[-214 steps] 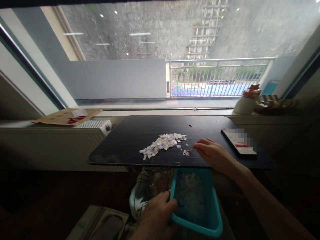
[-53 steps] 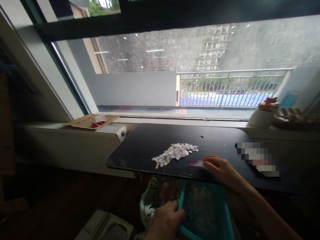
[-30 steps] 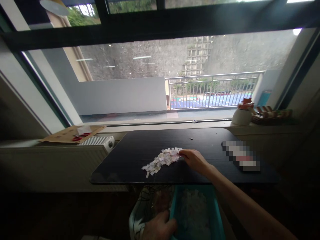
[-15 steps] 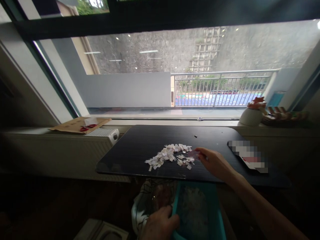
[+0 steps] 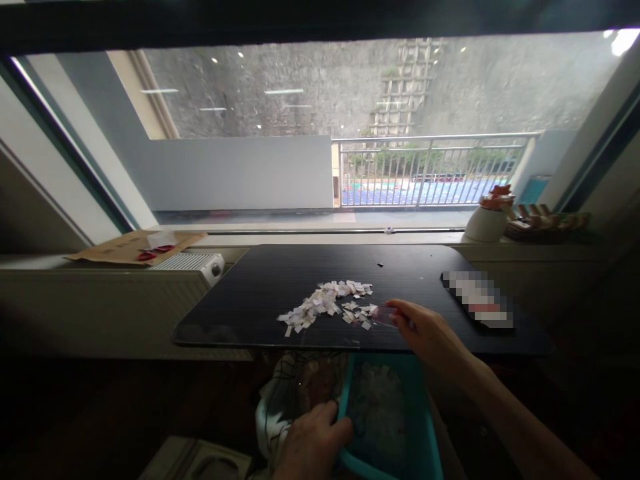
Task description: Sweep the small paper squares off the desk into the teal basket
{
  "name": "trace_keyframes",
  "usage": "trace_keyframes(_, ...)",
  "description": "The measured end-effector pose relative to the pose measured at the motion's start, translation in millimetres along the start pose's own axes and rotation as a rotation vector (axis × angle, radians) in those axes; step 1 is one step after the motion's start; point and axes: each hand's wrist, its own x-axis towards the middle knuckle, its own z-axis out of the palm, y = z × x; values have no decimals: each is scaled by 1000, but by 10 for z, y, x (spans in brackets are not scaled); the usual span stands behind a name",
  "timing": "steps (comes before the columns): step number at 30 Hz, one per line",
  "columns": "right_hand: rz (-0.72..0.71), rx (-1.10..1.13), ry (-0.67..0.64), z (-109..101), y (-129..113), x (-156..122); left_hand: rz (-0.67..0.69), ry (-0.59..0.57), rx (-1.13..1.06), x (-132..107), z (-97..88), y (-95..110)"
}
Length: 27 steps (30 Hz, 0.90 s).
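My right hand (image 5: 425,327) is over the right half of the dark table (image 5: 235,303), pinching a thin, see-through plastic piece (image 5: 384,316) with a pinkish tint. Whether it is a small bag or a sheet I cannot tell. Its left edge is at a small cluster of white paper squares (image 5: 357,315). Left of that cluster lies a bigger heap of paper squares (image 5: 320,303). Below the table edge, my left hand (image 5: 316,437) grips the left rim of a teal bin (image 5: 434,433). Inside the bin is a pile of pale, translucent pieces (image 5: 377,407).
A phone-shaped object (image 5: 477,300), partly pixelated, lies at the table's right. Red-handled scissors (image 5: 155,253) rest on brown paper (image 5: 107,248) by the radiator (image 5: 213,270). A white pot (image 5: 485,225) stands on the sill. A small dark bit (image 5: 380,265) is near the table's back.
The view has shifted, so the table appears farther left. My right hand, with the plastic piece, sits slightly nearer me relative to the paper squares. My left hand stays on the bin.
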Motion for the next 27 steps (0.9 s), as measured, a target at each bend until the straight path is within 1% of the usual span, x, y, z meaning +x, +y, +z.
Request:
trace_keyframes(2, -19, 22, 6, 44, -52, 2, 0, -22, -11, 13, -6, 2)
trace_keyframes(5, -49, 46, -27, 79, -131, 16, -5, -44, -27, 17, -3, -7)
trace_keyframes(10, -24, 34, -63, -4, -182, -20, -8, -75, -72, 1, -39, -17)
trace_keyframes(16, 15, -47, -59, -99, -110, -44, -19, -59, -81, 2, -110, 44)
trace_keyframes(21, 54, -71, -47, -84, -111, -6, -12, -48, -101, -26, -117, 39)
trace_keyframes(24, 32, -32, -57, -70, -138, -28, -2, -36, -100, -40, -128, 41)
trace_keyframes(27, 15, -35, -70, -104, -145, -81, 18, -19, -118, -26, -155, 69)
